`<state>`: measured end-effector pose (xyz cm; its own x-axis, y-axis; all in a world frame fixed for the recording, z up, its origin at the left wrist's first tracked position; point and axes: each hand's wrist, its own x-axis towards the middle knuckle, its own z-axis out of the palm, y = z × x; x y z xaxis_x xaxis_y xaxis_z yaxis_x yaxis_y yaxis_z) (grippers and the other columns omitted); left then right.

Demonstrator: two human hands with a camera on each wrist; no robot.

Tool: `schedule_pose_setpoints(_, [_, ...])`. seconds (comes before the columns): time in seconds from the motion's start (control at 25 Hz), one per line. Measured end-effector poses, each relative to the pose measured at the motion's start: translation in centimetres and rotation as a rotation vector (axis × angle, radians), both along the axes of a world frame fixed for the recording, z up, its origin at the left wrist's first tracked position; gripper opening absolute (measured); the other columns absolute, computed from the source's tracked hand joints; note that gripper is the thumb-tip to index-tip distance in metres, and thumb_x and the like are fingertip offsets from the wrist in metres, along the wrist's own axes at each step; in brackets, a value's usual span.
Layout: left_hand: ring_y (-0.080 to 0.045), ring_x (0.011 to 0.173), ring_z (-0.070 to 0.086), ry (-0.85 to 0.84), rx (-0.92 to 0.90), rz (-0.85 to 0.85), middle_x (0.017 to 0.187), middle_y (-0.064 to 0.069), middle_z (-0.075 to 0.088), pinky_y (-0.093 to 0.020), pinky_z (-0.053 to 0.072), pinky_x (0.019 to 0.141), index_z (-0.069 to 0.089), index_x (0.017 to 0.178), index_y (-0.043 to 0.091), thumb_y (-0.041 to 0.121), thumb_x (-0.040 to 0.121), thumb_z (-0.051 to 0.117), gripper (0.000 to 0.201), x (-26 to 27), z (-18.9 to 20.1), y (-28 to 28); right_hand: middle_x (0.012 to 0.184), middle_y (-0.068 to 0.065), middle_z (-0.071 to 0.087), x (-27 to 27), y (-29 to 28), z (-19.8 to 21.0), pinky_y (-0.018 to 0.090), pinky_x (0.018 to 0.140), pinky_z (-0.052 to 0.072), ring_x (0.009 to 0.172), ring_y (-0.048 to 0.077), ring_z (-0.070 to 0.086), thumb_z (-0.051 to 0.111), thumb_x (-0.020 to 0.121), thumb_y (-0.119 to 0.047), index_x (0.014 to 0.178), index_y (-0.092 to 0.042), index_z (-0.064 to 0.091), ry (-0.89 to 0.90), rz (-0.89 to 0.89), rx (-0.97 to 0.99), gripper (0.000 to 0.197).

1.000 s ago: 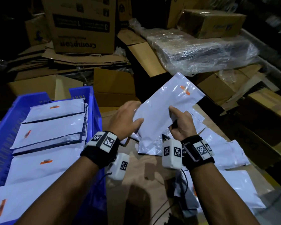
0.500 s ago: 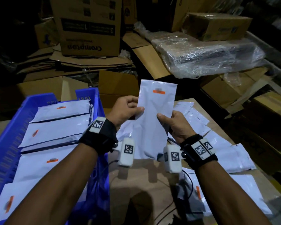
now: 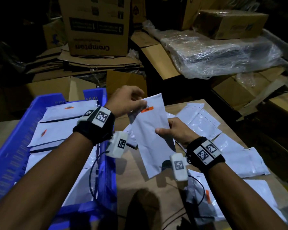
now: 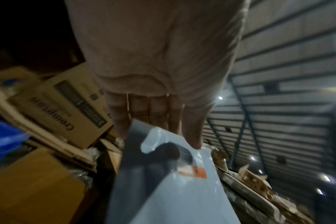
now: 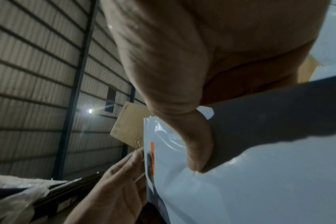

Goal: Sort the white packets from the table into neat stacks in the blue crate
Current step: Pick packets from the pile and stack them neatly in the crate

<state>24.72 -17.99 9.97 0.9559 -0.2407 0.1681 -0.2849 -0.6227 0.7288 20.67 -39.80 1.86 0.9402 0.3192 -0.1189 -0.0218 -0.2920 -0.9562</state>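
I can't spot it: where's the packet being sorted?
Head view, centre: the packet is held above the table by both hands, right of the crate.

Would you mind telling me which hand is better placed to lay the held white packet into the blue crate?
Left. The left hand pinches the white plastic packet at its top corner, beside the blue plastic crate; the right hand holds the far edge.

A large Crompton cardboard box (image 3: 96, 27) stands on flattened cardboard (image 3: 83, 63), beside a plastic-wrapped bundle (image 3: 219, 53) and another carton (image 3: 229, 24).
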Motion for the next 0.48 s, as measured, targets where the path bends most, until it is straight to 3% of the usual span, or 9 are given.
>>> schedule_pose_setpoints(0.04, [-0.013, 0.086, 0.069, -0.001, 0.119, -0.066, 0.092, 0.001, 0.073, -0.035, 0.057, 0.080, 0.071, 0.103, 0.014, 0.026, 0.083, 0.072, 0.023, 0.0, 0.2, -0.2, 0.081, -0.002, 0.074, 0.0, 0.3, 0.1, 0.024, 0.072, 0.054, 0.073, 0.007, 0.068, 0.069, 0.090, -0.012, 0.091, -0.012, 0.073, -0.012, 0.017, -0.055, 0.004])
schedule_pose_setpoints(0.12, [-0.017, 0.075, 0.070, 0.012, 0.162, -0.134, 0.083, -0.003, 0.073, -0.041, 0.059, 0.071, 0.072, 0.093, 0.013, 0.021, 0.085, 0.068, 0.012, -0.3, 0.3, -1.0, 0.073, 0.003, 0.072, 0.2, 1.0, 0.1, 0.033, 0.070, 0.055, 0.067, 0.010, 0.065, 0.071, 0.089, -0.015, 0.081, -0.011, 0.071, -0.026, 0.041, -0.145, 0.009])
schedule_pose_setpoints(0.16, [-0.018, 0.070, 0.069, 0.009, 0.137, -0.129, 0.078, -0.006, 0.072, -0.042, 0.059, 0.067, 0.072, 0.089, 0.012, 0.019, 0.086, 0.066, 0.009, -0.4, 0.1, -1.3, 0.071, 0.005, 0.071, 0.3, 1.2, 0.1, 0.035, 0.068, 0.054, 0.065, 0.011, 0.064, 0.072, 0.089, -0.016, 0.077, -0.010, 0.070, -0.030, 0.058, -0.178, 0.013])
schedule_pose_setpoints(0.28, [-0.021, 0.065, 0.063, -0.007, 0.064, -0.054, 0.073, -0.010, 0.069, -0.043, 0.054, 0.068, 0.070, 0.080, 0.009, 0.020, 0.091, 0.063, 0.017, 0.0, -0.7, -1.0, 0.063, -0.009, 0.068, 0.2, 1.1, 0.1, 0.022, 0.059, 0.050, 0.058, 0.004, 0.062, 0.071, 0.090, -0.020, 0.073, -0.019, 0.068, -0.027, 0.078, -0.210, 0.017])
schedule_pose_setpoints(0.36, [-0.018, 0.066, 0.058, -0.007, -0.043, 0.025, 0.072, -0.007, 0.066, -0.042, 0.051, 0.069, 0.069, 0.079, 0.009, 0.021, 0.092, 0.063, 0.019, 0.8, -1.1, -0.1, 0.063, -0.010, 0.067, 0.0, 0.5, -0.2, 0.019, 0.057, 0.049, 0.057, 0.005, 0.062, 0.071, 0.090, -0.022, 0.074, -0.021, 0.068, 0.010, 0.061, -0.203, 0.017])
schedule_pose_setpoints(0.48, [-0.013, 0.068, 0.051, -0.012, -0.180, 0.130, 0.070, -0.003, 0.059, -0.031, 0.043, 0.067, 0.066, 0.080, 0.008, 0.017, 0.095, 0.061, 0.019, 1.4, -1.3, 1.4, 0.053, -0.006, 0.053, -0.4, -1.2, -1.6, 0.020, 0.049, 0.041, 0.047, 0.010, 0.050, 0.070, 0.091, -0.020, 0.062, -0.015, 0.057, 0.074, 0.018, -0.170, 0.032])
